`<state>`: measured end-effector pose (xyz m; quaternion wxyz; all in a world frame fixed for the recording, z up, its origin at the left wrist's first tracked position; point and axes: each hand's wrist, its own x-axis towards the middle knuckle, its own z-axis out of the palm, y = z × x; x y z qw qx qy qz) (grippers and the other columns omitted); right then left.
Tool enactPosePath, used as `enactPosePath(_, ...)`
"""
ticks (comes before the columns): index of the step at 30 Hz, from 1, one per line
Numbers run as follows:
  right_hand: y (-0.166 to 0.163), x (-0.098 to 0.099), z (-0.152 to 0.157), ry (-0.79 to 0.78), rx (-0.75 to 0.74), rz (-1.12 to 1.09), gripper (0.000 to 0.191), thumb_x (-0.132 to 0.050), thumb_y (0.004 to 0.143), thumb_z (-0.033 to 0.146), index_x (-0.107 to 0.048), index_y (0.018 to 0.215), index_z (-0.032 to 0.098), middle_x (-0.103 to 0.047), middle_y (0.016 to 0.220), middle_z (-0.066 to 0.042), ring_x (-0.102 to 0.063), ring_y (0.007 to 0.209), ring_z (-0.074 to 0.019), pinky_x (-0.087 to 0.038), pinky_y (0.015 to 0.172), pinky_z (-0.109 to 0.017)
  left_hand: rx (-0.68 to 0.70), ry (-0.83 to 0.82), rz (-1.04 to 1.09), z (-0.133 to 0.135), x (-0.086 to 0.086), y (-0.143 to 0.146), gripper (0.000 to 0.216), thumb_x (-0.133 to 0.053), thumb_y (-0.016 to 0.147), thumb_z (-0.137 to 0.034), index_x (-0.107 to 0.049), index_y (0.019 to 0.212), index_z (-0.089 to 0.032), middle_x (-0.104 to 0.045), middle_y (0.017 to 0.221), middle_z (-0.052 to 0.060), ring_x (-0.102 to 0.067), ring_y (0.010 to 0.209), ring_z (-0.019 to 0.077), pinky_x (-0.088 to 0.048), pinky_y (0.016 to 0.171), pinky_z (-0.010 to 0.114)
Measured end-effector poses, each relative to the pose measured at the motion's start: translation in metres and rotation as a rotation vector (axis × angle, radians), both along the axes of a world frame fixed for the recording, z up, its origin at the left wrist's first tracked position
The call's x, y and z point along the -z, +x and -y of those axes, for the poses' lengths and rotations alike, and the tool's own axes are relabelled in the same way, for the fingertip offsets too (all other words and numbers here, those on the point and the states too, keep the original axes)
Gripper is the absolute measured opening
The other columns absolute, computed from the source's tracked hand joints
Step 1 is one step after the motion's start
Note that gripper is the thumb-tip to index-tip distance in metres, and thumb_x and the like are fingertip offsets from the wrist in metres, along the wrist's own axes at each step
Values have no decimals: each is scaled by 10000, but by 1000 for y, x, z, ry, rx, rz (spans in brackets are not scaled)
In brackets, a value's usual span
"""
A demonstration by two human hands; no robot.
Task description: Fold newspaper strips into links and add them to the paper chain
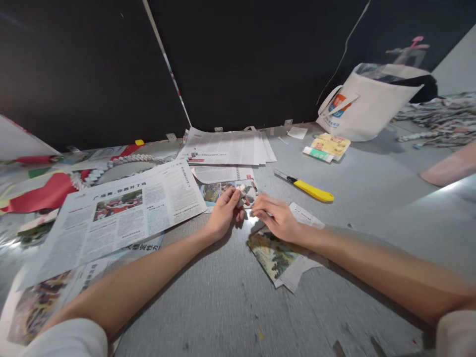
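My left hand (223, 214) pinches a small folded paper piece (244, 195) between thumb and fingertips, just above the grey table. Close beside it, my right hand (277, 219) has its fingers curled together; whatever they may hold is too small to make out. Beneath the right wrist lie cut newspaper pieces (284, 263), one printed with a tree scene. A yellow utility knife (311, 190) rests behind the right hand with its blade out. Behind the left hand is a printed strip of newspaper (215, 192) with colour photos.
Newspaper sheets (159, 203) spread over the left side, near red paper (48, 193) and a folded-paper chain (100, 172). More sheets (226, 146) lie against the dark panel (260, 64). At the right stand a white bag (372, 106) and yellow packets (330, 146); another person's limb (451, 166) reaches in.
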<state>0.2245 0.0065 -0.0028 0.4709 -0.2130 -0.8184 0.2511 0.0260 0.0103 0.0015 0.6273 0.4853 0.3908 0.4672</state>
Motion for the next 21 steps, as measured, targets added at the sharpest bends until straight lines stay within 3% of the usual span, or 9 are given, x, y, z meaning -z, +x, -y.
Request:
enactPosePath(4,-1,0,-1,-223,202,-3,303,-493,1132,415,-681,1005,214,-633,712,8,-589,629,-144,-476,651,-287,-11,12,37,-3,3,-1,496,-696,924,-681,-537,929,-212,-609,715,-27,-514,448,87,-403,392,202)
enactPosePath(6,-4,0,-2,-341,220,-16,326,-469,1133,453,-677,1062,213,-611,655,27,-548,541,-131,-458,593,-283,-11,34,33,-3,3,-1,497,-701,925,-677,-543,914,-205,-603,735,-26,-514,467,75,-401,409,193)
enactPosePath(10,-7,2,-6,-497,192,-54,366,-495,1111,502,-650,1310,237,-685,740,6,-543,490,-128,-441,508,-283,-13,60,20,-2,2,-1,499,-689,933,-678,-564,894,-196,-564,726,-36,-470,482,55,-363,433,183)
enactPosePath(14,-8,4,-8,-530,148,-27,432,-515,1102,508,-610,1456,280,-700,763,-4,-556,500,-137,-444,497,-290,-21,61,-3,-1,2,0,501,-666,945,-682,-563,874,-197,-542,718,-37,-436,490,57,-338,447,191)
enactPosePath(21,-7,2,-7,-508,167,-18,370,-507,1103,501,-660,1345,268,-700,770,-9,-567,516,-138,-475,528,-299,-22,17,41,-1,3,0,415,-700,935,-591,-584,889,-195,-537,728,-27,-432,529,77,-335,471,199)
